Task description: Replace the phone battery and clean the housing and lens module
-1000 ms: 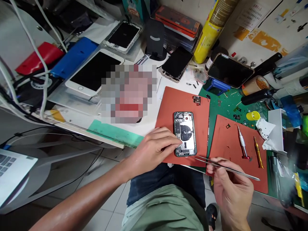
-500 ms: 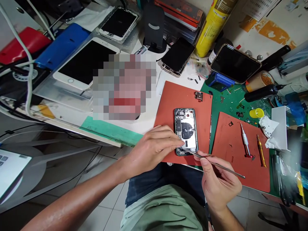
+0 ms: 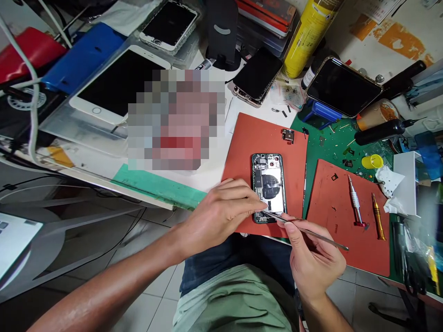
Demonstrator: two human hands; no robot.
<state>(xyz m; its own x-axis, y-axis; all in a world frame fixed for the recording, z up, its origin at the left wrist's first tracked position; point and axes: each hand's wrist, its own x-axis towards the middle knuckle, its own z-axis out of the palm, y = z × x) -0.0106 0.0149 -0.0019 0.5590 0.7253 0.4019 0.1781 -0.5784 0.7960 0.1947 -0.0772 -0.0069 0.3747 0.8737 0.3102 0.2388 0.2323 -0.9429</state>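
Observation:
An opened smartphone [image 3: 279, 196] lies on a reddish-brown mat [image 3: 238, 154], its inner parts bare. My left hand [image 3: 226, 210] rests over the phone's lower left edge. Its fingers are pressed together at the tips; what they hold, if anything, is hidden. Between thumb and fingers, my right hand [image 3: 313, 260] grips metal tweezers [image 3: 325, 239], slanted to the left. The tweezers' tips reach the phone's lower part, close beside the left fingertips. A small metal part [image 3: 288, 135] sits near the mat's upper right corner.
A second mat [image 3: 321, 221] carries a silver screwdriver [image 3: 355, 203] and a gold screwdriver [image 3: 378, 216]. Behind stand a propped phone [image 3: 344, 87], a yellow can [image 3: 304, 41] and a black stand [image 3: 221, 37]. A white phone [image 3: 114, 87] lies at left, beside a blurred-out patch.
The view has shifted slightly. My right hand and the tweezers have moved a little to the left, with the tips still at the phone's lower part. My left hand stays almost in place.

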